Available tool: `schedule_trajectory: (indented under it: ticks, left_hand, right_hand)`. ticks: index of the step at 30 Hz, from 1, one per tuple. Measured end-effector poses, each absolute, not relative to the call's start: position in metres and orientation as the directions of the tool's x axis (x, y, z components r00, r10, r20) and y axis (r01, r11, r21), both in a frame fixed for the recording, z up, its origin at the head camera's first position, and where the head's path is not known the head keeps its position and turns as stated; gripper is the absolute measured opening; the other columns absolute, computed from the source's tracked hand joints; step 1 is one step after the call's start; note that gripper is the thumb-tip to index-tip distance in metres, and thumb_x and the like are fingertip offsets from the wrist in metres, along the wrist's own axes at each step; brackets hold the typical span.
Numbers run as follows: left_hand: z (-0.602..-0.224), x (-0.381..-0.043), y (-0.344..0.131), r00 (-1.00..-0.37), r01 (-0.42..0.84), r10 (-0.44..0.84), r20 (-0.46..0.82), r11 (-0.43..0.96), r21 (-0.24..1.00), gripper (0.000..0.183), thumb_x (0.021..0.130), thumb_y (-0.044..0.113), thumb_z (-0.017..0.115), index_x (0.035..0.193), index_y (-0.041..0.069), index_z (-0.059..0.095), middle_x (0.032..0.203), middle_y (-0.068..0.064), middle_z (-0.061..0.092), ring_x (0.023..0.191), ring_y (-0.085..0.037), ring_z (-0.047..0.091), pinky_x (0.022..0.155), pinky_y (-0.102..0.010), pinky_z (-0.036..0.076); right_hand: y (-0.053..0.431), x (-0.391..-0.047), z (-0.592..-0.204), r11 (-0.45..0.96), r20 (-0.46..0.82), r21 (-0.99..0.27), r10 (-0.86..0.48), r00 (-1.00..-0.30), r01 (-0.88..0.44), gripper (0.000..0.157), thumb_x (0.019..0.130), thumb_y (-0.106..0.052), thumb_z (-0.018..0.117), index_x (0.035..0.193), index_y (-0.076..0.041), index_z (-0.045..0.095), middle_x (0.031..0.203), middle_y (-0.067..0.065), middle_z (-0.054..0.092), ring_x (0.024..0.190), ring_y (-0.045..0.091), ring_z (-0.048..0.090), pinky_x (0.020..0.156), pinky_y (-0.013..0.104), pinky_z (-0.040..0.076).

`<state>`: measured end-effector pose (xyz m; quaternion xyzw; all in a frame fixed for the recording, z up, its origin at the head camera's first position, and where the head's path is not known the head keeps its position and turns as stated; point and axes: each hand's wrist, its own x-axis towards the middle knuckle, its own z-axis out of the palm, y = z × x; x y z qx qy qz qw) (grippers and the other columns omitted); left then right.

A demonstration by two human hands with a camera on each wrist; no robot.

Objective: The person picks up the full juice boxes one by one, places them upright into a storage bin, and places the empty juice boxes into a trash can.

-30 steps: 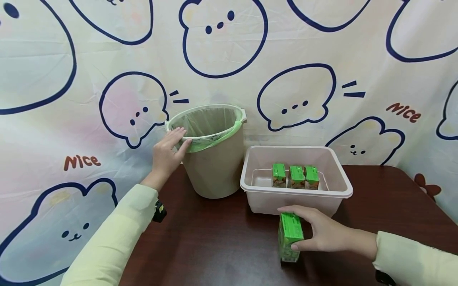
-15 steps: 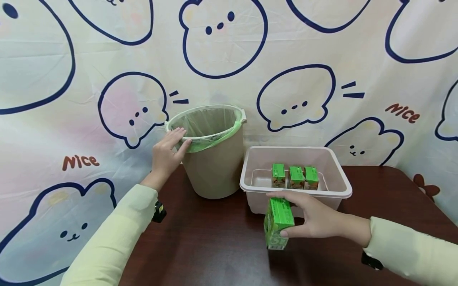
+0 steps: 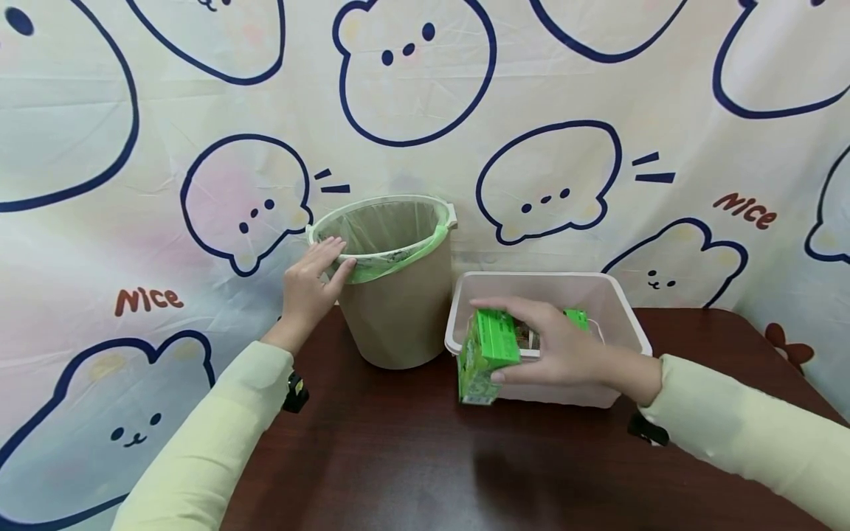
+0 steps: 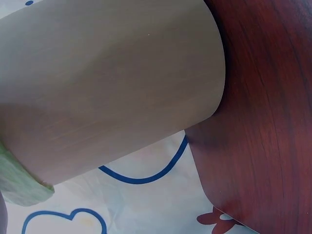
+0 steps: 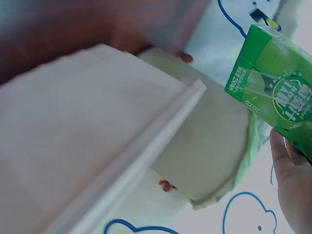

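Observation:
My right hand (image 3: 564, 346) grips a green juice box (image 3: 488, 354) between thumb and fingers, held up in front of the pale pink plastic tub (image 3: 624, 295). The right wrist view shows the juice box (image 5: 273, 73) tilted, with printed lettering and fruit on its side. Behind that hand, more green-topped boxes (image 3: 576, 318) stand inside the tub, partly hidden. At left, my left hand (image 3: 311, 287) rests with extended fingers on the near rim of a beige trash bin (image 3: 398, 324). A green bag (image 3: 372, 271) lines the bin and folds over its rim.
Bin and tub stand side by side on a dark red-brown table (image 3: 398, 457). Right behind them hangs a cloth backdrop (image 3: 412, 169) with cartoon outlines. The bin's wall (image 4: 122, 83) fills much of the left wrist view.
My right hand has lifted the juice box off the table and carried it up, away from me and leftward, to in front of the tub. My left hand has stayed at the bin's rim.

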<state>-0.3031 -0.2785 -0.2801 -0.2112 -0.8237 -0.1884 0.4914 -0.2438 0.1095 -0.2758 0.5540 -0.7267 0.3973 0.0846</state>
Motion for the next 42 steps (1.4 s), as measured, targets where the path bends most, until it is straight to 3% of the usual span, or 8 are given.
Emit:
schedule_trajectory:
  ticks: [4, 9, 19, 32, 42]
  left_hand:
    - [-0.280, -0.304, -0.279, -0.427, 0.536, 0.167, 0.889, 0.838, 0.100, 0.037, 0.089, 0.019, 0.072, 0.120, 0.000, 0.068, 0.120, -0.016, 0.065, 0.117, -0.029, 0.059, 0.106, -0.044, 0.038]
    - [-0.279, -0.303, -0.280, -0.431, 0.533, 0.168, 0.886, 0.840, 0.099, 0.036, 0.089, 0.018, 0.072, 0.120, 0.000, 0.068, 0.119, -0.016, 0.066, 0.117, -0.030, 0.059, 0.105, -0.047, 0.040]
    - [-0.277, -0.303, -0.280, -0.438, 0.525, 0.162, 0.884, 0.845, 0.106, 0.036, 0.089, 0.020, 0.072, 0.119, 0.000, 0.068, 0.119, -0.016, 0.066, 0.117, -0.029, 0.059, 0.107, -0.041, 0.038]
    - [-0.274, -0.299, -0.277, -0.445, 0.523, 0.166, 0.880, 0.846, 0.105, 0.037, 0.089, 0.020, 0.072, 0.120, 0.000, 0.068, 0.119, -0.016, 0.066, 0.117, -0.029, 0.060, 0.107, -0.041, 0.039]
    - [-0.272, -0.295, -0.276, -0.460, 0.496, 0.169, 0.872, 0.863, 0.094, 0.038, 0.090, 0.022, 0.072, 0.120, 0.000, 0.068, 0.118, -0.016, 0.066, 0.115, -0.029, 0.061, 0.105, -0.042, 0.041]
  right_hand:
    - [0.098, -0.253, -0.259, 0.018, 0.618, -0.460, -0.711, -0.335, -0.888, 0.080, 0.072, -0.013, 0.087, 0.140, -0.003, 0.047, 0.130, 0.008, 0.056, 0.105, 0.018, 0.057, 0.089, 0.031, 0.052]
    - [0.084, -0.261, -0.239, -0.019, 0.643, -0.472, -0.692, -0.329, -0.882, 0.081, 0.072, -0.007, 0.086, 0.142, -0.005, 0.045, 0.128, 0.009, 0.055, 0.109, 0.020, 0.057, 0.090, 0.033, 0.052]
    - [0.056, -0.278, -0.206, -0.043, 0.751, -0.431, -0.571, -0.331, -0.901, 0.080, 0.070, -0.001, 0.086, 0.139, 0.000, 0.047, 0.120, 0.011, 0.057, 0.101, 0.019, 0.058, 0.086, 0.034, 0.054]
    - [0.023, -0.303, -0.170, 0.010, 0.764, -0.502, -0.464, -0.449, -0.865, 0.077, 0.078, -0.008, 0.082, 0.144, -0.004, 0.043, 0.125, 0.012, 0.053, 0.099, 0.018, 0.059, 0.091, 0.033, 0.051]
    - [-0.010, -0.329, -0.165, 0.061, 0.768, -0.515, -0.409, -0.492, -0.855, 0.077, 0.079, -0.016, 0.082, 0.144, -0.004, 0.042, 0.129, 0.011, 0.052, 0.107, 0.015, 0.056, 0.091, 0.029, 0.051]
